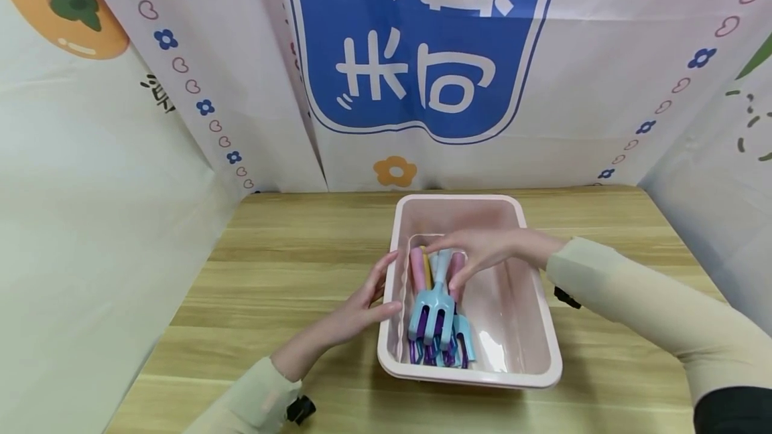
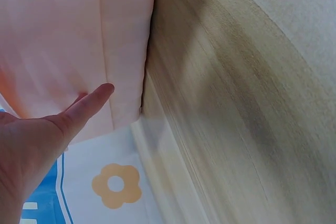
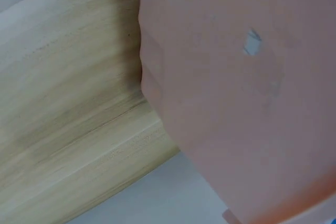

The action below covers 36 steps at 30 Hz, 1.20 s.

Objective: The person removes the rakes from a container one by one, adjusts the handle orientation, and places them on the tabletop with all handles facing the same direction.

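Note:
A pink plastic bin (image 1: 531,300) holds a bundle of toy garden tools with pink, yellow and pale blue handles. A light blue toy fork (image 1: 435,303) lies on top, tines toward the near side; purple and blue tines show beneath it. My right hand (image 1: 482,248) reaches over the bin's right rim, thumb and fingers spread across the handles, thumb by a pink handle (image 1: 460,263). Outside the left wall, my left hand (image 1: 368,303) rests against the bin with fingers extended; its thumb (image 2: 94,103) lies straight along the wall in the left wrist view. The right wrist view shows no hand.
The bin stands on a wood-grain table (image 1: 289,273), close to its back edge. Behind hangs a white printed sheet with a blue sign (image 1: 422,39) and an orange flower (image 1: 395,171). White sheets also flank the table on both sides.

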{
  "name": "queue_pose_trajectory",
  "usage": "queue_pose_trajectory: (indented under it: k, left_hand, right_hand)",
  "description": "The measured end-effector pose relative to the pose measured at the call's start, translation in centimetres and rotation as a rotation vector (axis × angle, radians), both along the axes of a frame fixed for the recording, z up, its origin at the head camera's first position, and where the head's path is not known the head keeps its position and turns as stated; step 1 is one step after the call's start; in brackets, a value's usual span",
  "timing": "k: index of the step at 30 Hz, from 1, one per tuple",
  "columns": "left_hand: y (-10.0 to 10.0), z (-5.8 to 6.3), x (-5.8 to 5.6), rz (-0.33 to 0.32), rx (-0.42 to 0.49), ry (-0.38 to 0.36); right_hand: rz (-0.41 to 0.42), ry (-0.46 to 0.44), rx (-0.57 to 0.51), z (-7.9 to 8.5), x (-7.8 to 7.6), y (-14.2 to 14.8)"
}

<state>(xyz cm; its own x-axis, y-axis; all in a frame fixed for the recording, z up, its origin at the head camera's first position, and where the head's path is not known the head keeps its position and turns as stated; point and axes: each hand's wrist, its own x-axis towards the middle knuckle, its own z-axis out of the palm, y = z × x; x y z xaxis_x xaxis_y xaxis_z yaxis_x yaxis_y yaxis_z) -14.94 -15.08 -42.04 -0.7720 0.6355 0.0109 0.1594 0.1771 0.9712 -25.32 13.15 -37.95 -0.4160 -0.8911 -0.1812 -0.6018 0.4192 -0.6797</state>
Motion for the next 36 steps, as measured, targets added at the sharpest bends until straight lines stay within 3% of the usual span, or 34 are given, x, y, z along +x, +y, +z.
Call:
queue_pose_trajectory:
  k: [11,18,26,36]
  left_hand:
    - [0.1,-0.1,0.1,-0.009,0.009,0.016]
    - [0.1,0.0,0.2,0.008,-0.007,0.005]
    - [0.0,0.1,0.1,0.006,-0.01,0.001]
    - [0.1,0.0,0.1,0.002,-0.005,-0.008]
  right_hand:
    - [0.021,0.031,0.195,-1.1,0.0,-0.3]
    - [-0.029,-0.093,0.292,-1.0,0.4,0.4]
    - [-0.084,-0.051,0.47,-1.0,0.5,0.3]
    - [-0.115,-0.121,0.437,-0.7,0.7,0.3]
